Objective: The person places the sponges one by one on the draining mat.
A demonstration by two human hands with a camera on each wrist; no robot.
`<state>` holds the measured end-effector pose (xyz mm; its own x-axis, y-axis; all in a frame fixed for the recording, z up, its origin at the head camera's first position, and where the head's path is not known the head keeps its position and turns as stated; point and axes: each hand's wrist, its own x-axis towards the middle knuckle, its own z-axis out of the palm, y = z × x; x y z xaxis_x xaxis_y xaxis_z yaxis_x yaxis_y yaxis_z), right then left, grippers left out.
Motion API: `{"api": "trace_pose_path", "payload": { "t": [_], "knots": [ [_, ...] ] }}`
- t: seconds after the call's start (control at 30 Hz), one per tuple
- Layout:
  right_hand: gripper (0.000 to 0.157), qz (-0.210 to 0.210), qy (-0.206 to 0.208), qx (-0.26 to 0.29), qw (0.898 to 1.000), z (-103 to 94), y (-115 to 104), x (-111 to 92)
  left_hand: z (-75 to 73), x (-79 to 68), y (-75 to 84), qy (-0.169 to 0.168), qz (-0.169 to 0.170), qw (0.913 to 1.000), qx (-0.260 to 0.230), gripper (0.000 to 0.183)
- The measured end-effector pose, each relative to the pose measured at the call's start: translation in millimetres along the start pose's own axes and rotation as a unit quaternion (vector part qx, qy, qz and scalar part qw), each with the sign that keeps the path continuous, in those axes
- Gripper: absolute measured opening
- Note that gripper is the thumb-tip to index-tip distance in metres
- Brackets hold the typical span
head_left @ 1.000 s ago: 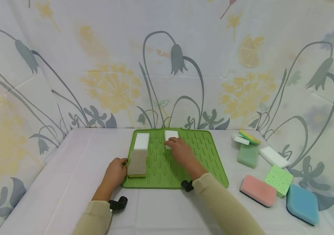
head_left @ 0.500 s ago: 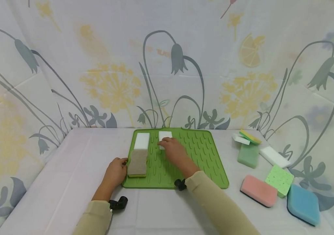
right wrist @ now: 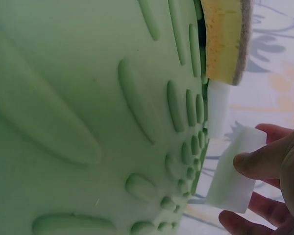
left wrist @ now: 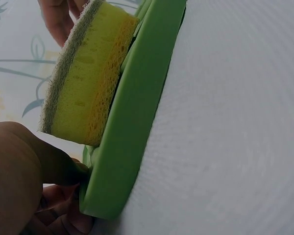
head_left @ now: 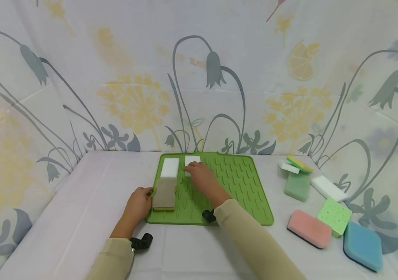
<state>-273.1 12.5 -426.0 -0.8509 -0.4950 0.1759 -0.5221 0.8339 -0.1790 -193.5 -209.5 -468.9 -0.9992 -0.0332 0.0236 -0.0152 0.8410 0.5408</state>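
My right hand [head_left: 204,181] pinches a white melamine sponge [head_left: 192,159] at the back of a green ridged drying mat [head_left: 234,186]. In the right wrist view, thumb and fingers grip that sponge's [right wrist: 232,188] sides. At the mat's left edge my left hand [head_left: 137,204] holds the rim, its thumb [left wrist: 63,164] on the edge and its fingers partly hidden. Close by lies a yellow sponge with a grey-beige scouring top [head_left: 165,193], its yellow side [left wrist: 83,88] plain in the left wrist view. Behind it, end to end, lies another white sponge [head_left: 170,167].
On the right of the table are a pink sponge [head_left: 309,228], a blue sponge [head_left: 362,245], a light green sponge [head_left: 334,216], a dull green sponge [head_left: 297,186], a long white sponge [head_left: 328,188], and a yellow-green sponge [head_left: 299,164] leaning on a white one [head_left: 288,167]. A patterned cloth hangs behind.
My right hand has moved left across the mat with the white sponge, closer to the other white one. My left hand has stayed at the mat's edge.
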Motion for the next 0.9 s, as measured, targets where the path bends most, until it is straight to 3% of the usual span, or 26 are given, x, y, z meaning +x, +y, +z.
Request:
{"api": "trace_pose_path", "payload": {
  "t": [0.9],
  "knots": [
    [0.049, 0.038, -0.071, -0.033, 0.996, 18.6, -8.7, 14.9, 2.2, 0.9, -2.0, 0.007, 0.005, 1.0, 0.003, 0.036]
  ]
}}
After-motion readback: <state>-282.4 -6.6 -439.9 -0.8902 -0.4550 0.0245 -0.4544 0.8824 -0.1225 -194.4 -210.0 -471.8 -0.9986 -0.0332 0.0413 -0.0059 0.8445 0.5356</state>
